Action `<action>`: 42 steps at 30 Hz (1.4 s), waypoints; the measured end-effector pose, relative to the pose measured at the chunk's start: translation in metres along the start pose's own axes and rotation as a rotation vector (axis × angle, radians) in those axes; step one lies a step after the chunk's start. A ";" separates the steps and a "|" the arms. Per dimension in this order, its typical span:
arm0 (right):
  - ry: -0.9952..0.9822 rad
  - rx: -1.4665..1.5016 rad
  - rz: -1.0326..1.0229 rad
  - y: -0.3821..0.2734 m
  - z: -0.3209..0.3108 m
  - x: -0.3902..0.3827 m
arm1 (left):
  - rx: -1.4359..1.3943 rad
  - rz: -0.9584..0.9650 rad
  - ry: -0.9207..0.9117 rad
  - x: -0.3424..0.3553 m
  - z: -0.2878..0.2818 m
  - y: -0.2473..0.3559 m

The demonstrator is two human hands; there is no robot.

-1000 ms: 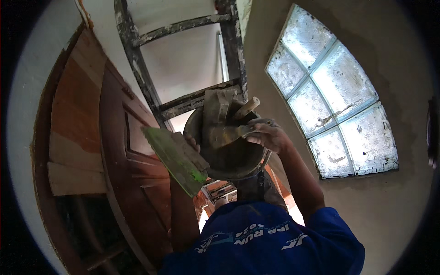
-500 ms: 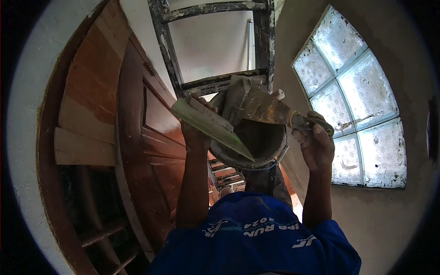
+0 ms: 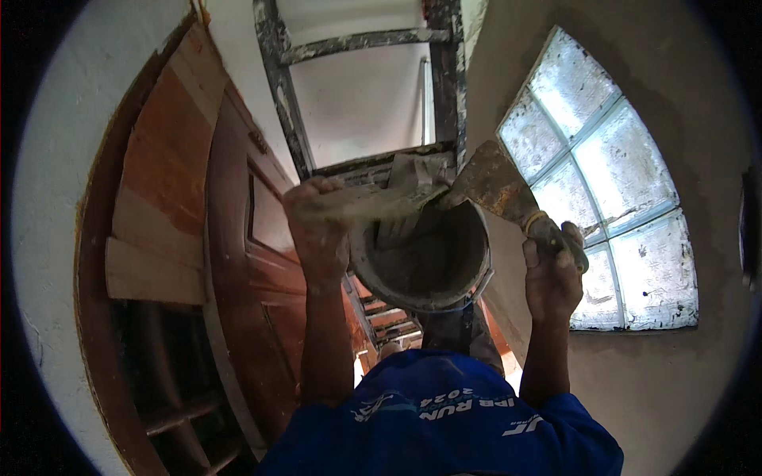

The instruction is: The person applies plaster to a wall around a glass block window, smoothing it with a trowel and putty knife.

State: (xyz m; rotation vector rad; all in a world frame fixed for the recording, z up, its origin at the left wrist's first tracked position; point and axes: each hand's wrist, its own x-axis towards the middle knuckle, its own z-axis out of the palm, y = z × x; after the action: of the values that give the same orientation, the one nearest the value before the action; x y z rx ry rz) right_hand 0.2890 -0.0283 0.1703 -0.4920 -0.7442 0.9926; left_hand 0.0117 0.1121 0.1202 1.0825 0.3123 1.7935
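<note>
My left hand is closed around a plastering trowel, whose long greenish blade is smeared by motion and lies level over the bucket's left far rim. In my right hand is a putty knife with a wide, rust-stained blade, held by its dark handle. Its blade tilts up and left, above the bucket's far right side and close to the trowel's tip. Below both tools stands a round bucket with grey, wet-looking mortar inside. A grey, mortar-coated piece rises behind the trowel; its kind I cannot tell.
A paint-spattered ladder stands straight ahead, beyond the bucket. To the left are a brown panelled door and a cardboard sheet. A glass-block window is set in the grey wall at the right.
The trowel has swung from a downward slant to nearly level, uncovering more of the bucket. The putty knife has moved right, away from the grey piece, its blade now tipped upward.
</note>
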 end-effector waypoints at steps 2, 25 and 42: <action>-0.035 -0.011 -0.061 -0.002 0.002 -0.001 | 0.121 0.178 -0.083 0.005 0.004 0.005; -0.487 -0.827 -0.022 -0.015 -0.029 0.014 | -0.324 0.232 -0.070 0.038 -0.018 0.017; -1.376 -1.782 0.418 0.180 -0.091 0.031 | -0.767 -0.331 -0.330 0.019 -0.016 0.068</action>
State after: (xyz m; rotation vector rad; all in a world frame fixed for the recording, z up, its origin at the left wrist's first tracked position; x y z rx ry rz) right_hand 0.2666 0.0802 -0.0008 -1.5354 -2.8961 0.6759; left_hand -0.0446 0.0989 0.1642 0.6944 -0.3603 1.2339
